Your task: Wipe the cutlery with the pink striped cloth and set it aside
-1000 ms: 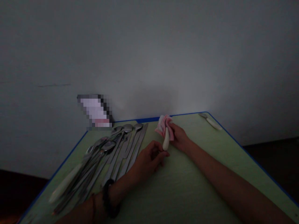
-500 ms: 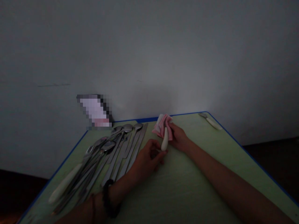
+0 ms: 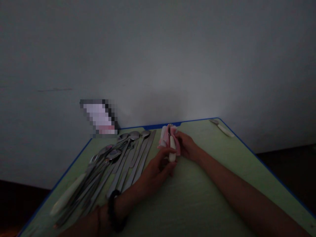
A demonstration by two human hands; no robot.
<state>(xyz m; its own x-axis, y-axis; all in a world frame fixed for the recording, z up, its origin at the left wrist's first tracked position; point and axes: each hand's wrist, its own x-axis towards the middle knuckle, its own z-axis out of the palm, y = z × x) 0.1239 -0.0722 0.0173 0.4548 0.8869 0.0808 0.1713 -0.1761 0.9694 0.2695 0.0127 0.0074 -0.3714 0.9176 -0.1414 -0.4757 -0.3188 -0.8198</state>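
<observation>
My left hand (image 3: 158,169) is closed around the lower end of a white-handled utensil (image 3: 172,152), which stands tilted above the green table (image 3: 202,197). My right hand (image 3: 186,144) grips a pink and white cloth (image 3: 166,137) wrapped round the upper part of that utensil. The utensil's metal end is hidden inside the cloth. A dark band sits on my left wrist.
Several metal spoons and knives (image 3: 118,158) lie in a row at the left of the table, one with a white handle (image 3: 66,196). Another white-handled utensil (image 3: 223,128) lies at the far right corner. A blurred box (image 3: 100,118) stands against the grey wall.
The cloth and my right hand have slid slightly left and down along the utensil. My left hand has moved up closer to the cloth, so less of the white handle shows.
</observation>
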